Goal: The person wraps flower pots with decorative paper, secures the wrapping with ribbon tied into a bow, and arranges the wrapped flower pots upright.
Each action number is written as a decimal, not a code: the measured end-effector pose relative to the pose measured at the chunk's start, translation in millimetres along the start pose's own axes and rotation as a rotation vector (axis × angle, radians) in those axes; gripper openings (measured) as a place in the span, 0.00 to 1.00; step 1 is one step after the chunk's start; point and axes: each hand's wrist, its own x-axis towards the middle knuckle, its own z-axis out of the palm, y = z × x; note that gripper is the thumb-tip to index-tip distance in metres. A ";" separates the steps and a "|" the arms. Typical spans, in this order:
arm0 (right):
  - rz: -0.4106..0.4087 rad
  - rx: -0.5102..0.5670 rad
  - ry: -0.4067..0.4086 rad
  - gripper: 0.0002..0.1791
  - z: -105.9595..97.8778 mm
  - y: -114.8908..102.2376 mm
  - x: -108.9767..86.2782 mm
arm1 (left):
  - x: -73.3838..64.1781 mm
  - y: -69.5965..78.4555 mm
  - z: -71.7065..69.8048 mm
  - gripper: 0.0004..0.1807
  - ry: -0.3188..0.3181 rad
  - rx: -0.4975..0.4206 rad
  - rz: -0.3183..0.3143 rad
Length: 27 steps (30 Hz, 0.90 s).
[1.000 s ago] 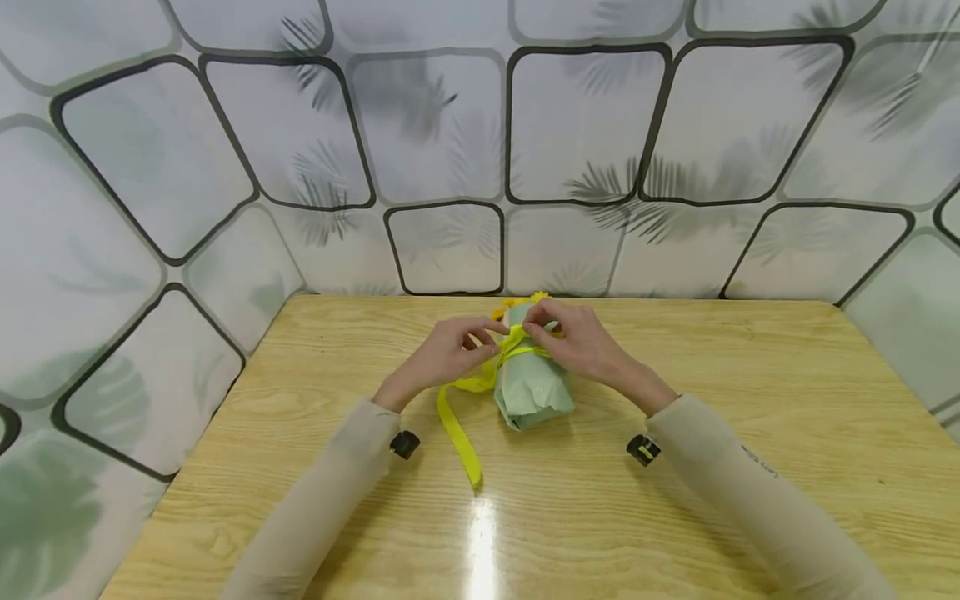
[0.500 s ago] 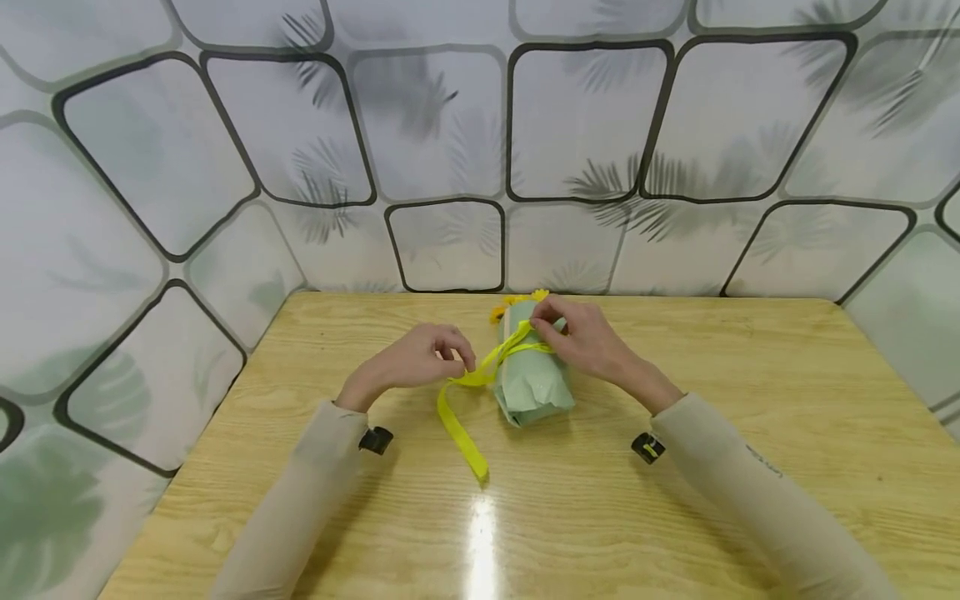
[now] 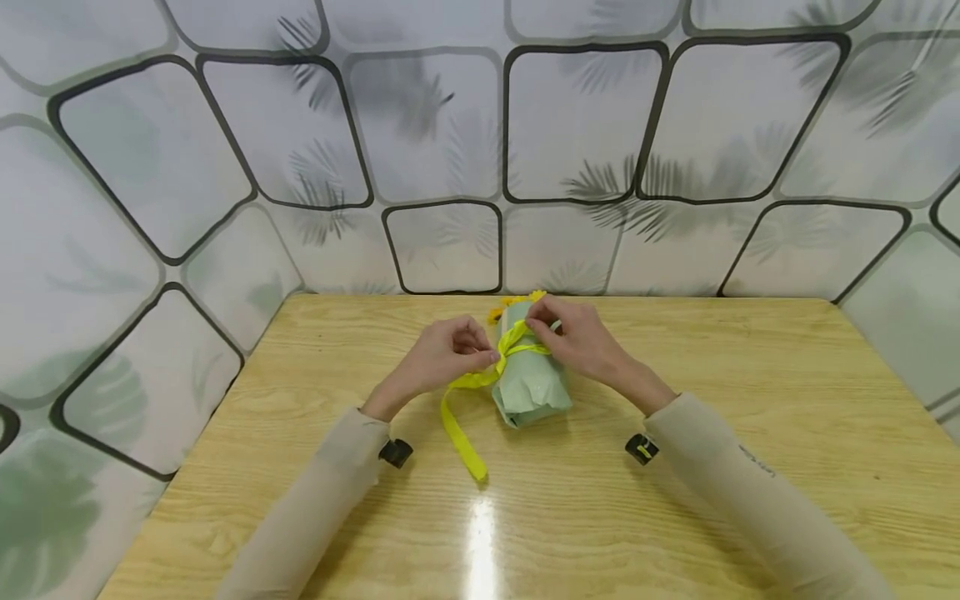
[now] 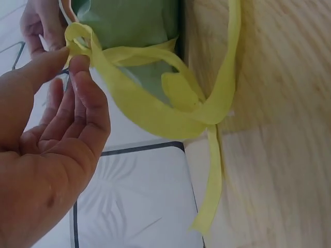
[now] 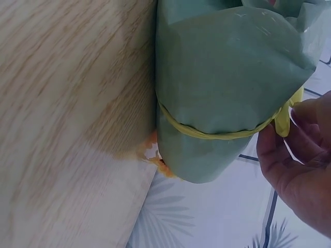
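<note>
A bouquet wrapped in pale green paper (image 3: 531, 392) lies on the table, yellow-orange flowers (image 3: 495, 316) peeking out at its far end. Around its middle runs a yellow ribbon (image 3: 474, 381), looped at the bouquet's left side. My left hand (image 3: 442, 357) pinches the ribbon between thumb and index finger beside the wrap; the left wrist view shows a small loop of ribbon (image 4: 78, 31) at those fingertips. With thumb and fingertips, my right hand (image 3: 583, 340) pinches another part of the ribbon on top of the bouquet, also visible as a ribbon end (image 5: 282, 121) in the right wrist view.
One long ribbon tail (image 3: 463, 446) trails over the wooden table (image 3: 750, 400) toward the front. Behind the table's back edge hangs a patterned white backdrop (image 3: 442, 125). Black wrist cameras (image 3: 396, 452) sit under both cuffs.
My left hand drew away to the left from the bouquet, then came back and now pinches the ribbon near the wrap. The right hand stays almost in place, still holding its part.
</note>
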 end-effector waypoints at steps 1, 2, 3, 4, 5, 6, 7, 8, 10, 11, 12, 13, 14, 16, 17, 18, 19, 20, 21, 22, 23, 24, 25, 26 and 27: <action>0.000 -0.002 0.002 0.03 0.2 -0.3 -0.1 | 0.4 -0.1 1.1 0.11 -0.003 -0.021 -0.014; 0.000 -0.003 0.004 0.03 0.4 -0.5 -0.2 | 0.9 -0.4 2.1 0.13 -0.006 -0.035 -0.019; 0.000 -0.002 0.006 0.03 0.4 -1.0 -0.2 | 1.3 -0.8 3.0 0.15 -0.009 -0.040 -0.023; -0.002 -0.002 0.008 0.03 0.6 -1.1 -0.3 | 1.7 -1.9 3.6 0.17 -0.013 -0.032 -0.027; -0.003 0.000 0.010 0.03 0.8 -1.5 -0.2 | 1.8 -2.8 4.1 0.19 -0.019 -0.020 -0.026; -0.006 0.003 0.013 0.03 1.1 -1.9 -0.1 | 1.8 -3.6 4.6 0.20 -0.023 -0.003 -0.021; -0.009 0.005 0.016 0.03 1.4 -2.3 0.0 | 1.6 -4.4 4.8 0.19 -0.023 0.017 -0.014; -0.011 0.008 0.019 0.03 1.7 -2.7 0.1 | 1.5 -5.2 4.7 0.19 -0.025 0.032 -0.009; -0.014 0.008 0.023 0.03 2.1 -3.2 0.2 | 0.5 -5.8 3.6 0.16 -0.030 0.059 -0.006; -0.014 0.010 0.025 0.03 2.3 -3.7 0.3 | -0.1 -5.7 2.5 0.16 -0.032 0.065 -0.005; -0.015 0.009 0.027 0.03 2.3 -3.9 0.1 | -0.8 -5.3 1.2 0.16 -0.032 0.066 -0.008; -0.015 0.010 0.029 0.03 2.2 -4.1 0.0 | -1.6 -5.1 -0.5 0.15 -0.033 0.062 -0.012; -0.014 0.011 0.033 0.03 2.2 -4.2 0.0 | -2.3 -4.7 -2.3 0.15 -0.036 0.056 -0.017; -0.011 0.013 0.040 0.03 2.2 -4.2 0.2 | -3.4 -4.0 -5.9 0.15 -0.041 0.047 -0.027; -0.009 0.014 0.043 0.03 2.1 -4.4 0.4 | -4.1 -3.7 -7.7 0.15 -0.042 0.038 -0.034; -0.007 0.015 0.045 0.03 2.2 -4.4 0.6 | -4.7 -3.6 -9.4 0.14 -0.043 0.032 -0.042; -0.005 0.017 0.048 0.03 2.3 -4.4 1.0 | -5.4 -3.8 -11.0 0.14 -0.044 0.028 -0.048; -0.003 0.017 0.049 0.03 2.4 -4.5 1.4 | -6.1 -3.7 -12.3 0.13 -0.045 0.028 -0.050; -0.002 0.017 0.048 0.03 2.6 -4.5 1.5 | -6.7 -3.9 -13.5 0.12 -0.046 0.028 -0.049; -0.001 0.018 0.048 0.03 2.8 -4.5 1.7 | -7.6 -4.1 -14.6 0.12 -0.049 0.029 -0.048; 0.001 0.019 0.047 0.03 2.9 -4.8 1.7 | -8.4 -4.2 -15.3 0.11 -0.054 0.029 -0.044; 0.002 0.020 0.047 0.03 3.2 -4.7 1.7 | -9.2 -4.2 -16.0 0.11 -0.060 0.029 -0.041; 0.002 0.021 0.047 0.03 3.4 -4.8 1.7 | -10.0 -4.1 -16.5 0.11 -0.067 0.026 -0.036; 0.003 0.022 0.048 0.03 3.7 -4.7 1.8 | -10.8 -4.0 -16.8 0.10 -0.075 0.021 -0.031; 0.004 0.022 0.048 0.03 4.0 -4.5 1.8 | -11.5 -3.8 -17.0 0.10 -0.083 0.015 -0.029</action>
